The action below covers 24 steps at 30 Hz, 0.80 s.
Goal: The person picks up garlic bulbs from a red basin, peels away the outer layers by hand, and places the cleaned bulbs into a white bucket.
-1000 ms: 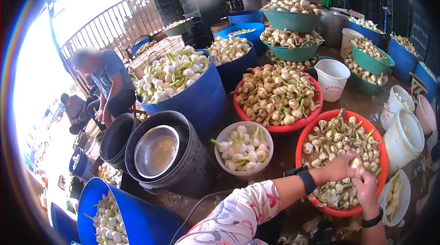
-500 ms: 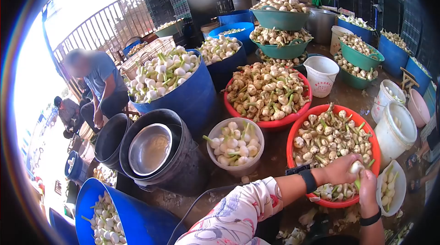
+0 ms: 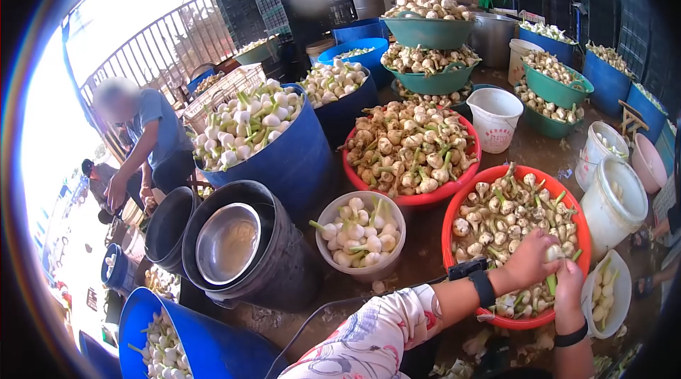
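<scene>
My left hand, on the arm with the white patterned sleeve, has its fingers curled against a pale garlic bulb. Close beside it, my right hand grips the same bulb near its green stem, which points down. Both hands are above the near right part of a red basin of unpeeled garlic bulbs. Clean white garlic fills a white bucket left of the basin. At the right, a white tub holds more pale garlic. Some fingertips are hidden.
Black buckets with a metal bowl stand left. Blue tubs of garlic, another red basin and stacked green basins surround the area. A cable runs by my sleeve. Another person sits far left.
My left hand's fingers have lifted slightly at the bulb, and both hands stay over the basin. The person at far left has stretched an arm outward. The view has shifted slightly.
</scene>
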{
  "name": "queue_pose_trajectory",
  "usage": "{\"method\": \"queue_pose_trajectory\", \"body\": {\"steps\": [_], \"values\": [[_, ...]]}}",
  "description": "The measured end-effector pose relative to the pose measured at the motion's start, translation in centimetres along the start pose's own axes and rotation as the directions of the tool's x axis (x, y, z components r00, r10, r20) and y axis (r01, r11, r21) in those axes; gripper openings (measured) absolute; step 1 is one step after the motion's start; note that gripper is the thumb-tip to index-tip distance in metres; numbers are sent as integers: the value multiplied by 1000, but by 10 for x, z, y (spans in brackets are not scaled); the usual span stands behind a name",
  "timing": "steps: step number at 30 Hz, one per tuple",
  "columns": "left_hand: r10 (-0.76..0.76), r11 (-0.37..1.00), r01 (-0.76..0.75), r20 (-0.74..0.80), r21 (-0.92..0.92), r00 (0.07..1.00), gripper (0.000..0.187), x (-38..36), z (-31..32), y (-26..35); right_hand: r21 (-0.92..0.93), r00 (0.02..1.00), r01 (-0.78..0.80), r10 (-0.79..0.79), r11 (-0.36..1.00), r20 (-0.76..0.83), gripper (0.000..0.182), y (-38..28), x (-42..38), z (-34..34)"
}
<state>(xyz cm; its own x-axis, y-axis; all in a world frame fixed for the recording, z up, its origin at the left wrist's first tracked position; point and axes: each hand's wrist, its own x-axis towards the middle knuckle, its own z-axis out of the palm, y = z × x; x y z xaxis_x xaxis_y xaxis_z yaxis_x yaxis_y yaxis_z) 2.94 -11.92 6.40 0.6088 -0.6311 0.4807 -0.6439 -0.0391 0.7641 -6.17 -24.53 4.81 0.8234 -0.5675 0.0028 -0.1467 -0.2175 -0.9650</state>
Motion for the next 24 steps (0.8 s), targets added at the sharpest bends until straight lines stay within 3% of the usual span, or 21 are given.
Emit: {"method": "queue_pose_trajectory", "body": {"steps": [1,2,3,4,6,7,8,9,10,11,12,15,16,17,18,19,20,21,22,23,24], "values": [[43,999,-43,31,-5,999,43,2,0,-3,-2,1000,-3,3,1000,-5,18,2,0,2],[46,999,-46,35,-8,998,43,4,-1,-7,186,995,-100,102,977,1,16,1,-1,4],[-14,991,24,78,-133,997,43,5,-1,-11,365,980,-192,197,911,25,15,-1,-3,7],[-70,962,102,131,-253,989,44,4,1,-13,365,979,-197,204,910,19,15,-9,-7,5],[-314,689,452,328,-566,891,39,4,-8,-5,495,932,-358,274,791,237,14,-37,-16,0],[-324,663,432,287,-611,902,37,2,-9,-2,566,929,-371,306,736,211,16,-44,-16,8],[-360,765,464,300,-447,883,34,3,-24,7,599,908,-418,312,683,279,18,-45,-13,7],[-114,258,379,361,-889,925,30,4,-4,-14,668,926,-378,260,641,274,15,-29,-8,2],[-72,140,479,474,-866,878,28,1,-14,-10,761,961,-252,246,598,124,13,-25,-4,6],[-113,31,533,526,-846,843,36,-5,-22,-6,808,947,-293,270,510,173,14,-24,-2,-7],[-153,-61,574,576,-817,803,44,-4,-28,-4,774,963,-205,264,599,51,17,-30,-4,-10],[-98,-226,635,666,-739,740,49,6,-27,-13,831,950,-100,300,547,-83,20,-24,1,-18],[-40,-291,663,701,-690,712,51,8,-30,-16,629,963,-4,172,777,-207,23,-12,4,-22],[-360,-118,550,552,-826,752,51,8,-29,3,129,997,31,-21,991,-81,24,7,7,-24],[-360,-110,556,555,-824,750,51,6,-32,-1,-393,984,160,-114,906,136,26,14,3,-20],[-345,-171,521,546,-836,763,44,4,-34,-8,-612,909,264,19,745,416,23,23,-2,-14],[-330,-236,483,537,-843,776,37,4,-34,-14,-735,761,423,231,531,606,22,22,-10,-6],[-399,-147,470,487,-870,777,35,6,-32,-17,-829,853,380,191,411,485,33,17,-19,1],[-403,-158,466,488,-870,774,35,8,-29,-20,-831,849,381,202,406,488,33,7,-17,1],[-515,-79,507,471,-858,716,36,8,-25,-22,-637,938,247,-15,730,346,34,-13,-12,-1],[-620,-6,557,441,-830,650,36,8,-20,-24,-303,984,171,-145,938,105,36,-27,-10,0]]}}
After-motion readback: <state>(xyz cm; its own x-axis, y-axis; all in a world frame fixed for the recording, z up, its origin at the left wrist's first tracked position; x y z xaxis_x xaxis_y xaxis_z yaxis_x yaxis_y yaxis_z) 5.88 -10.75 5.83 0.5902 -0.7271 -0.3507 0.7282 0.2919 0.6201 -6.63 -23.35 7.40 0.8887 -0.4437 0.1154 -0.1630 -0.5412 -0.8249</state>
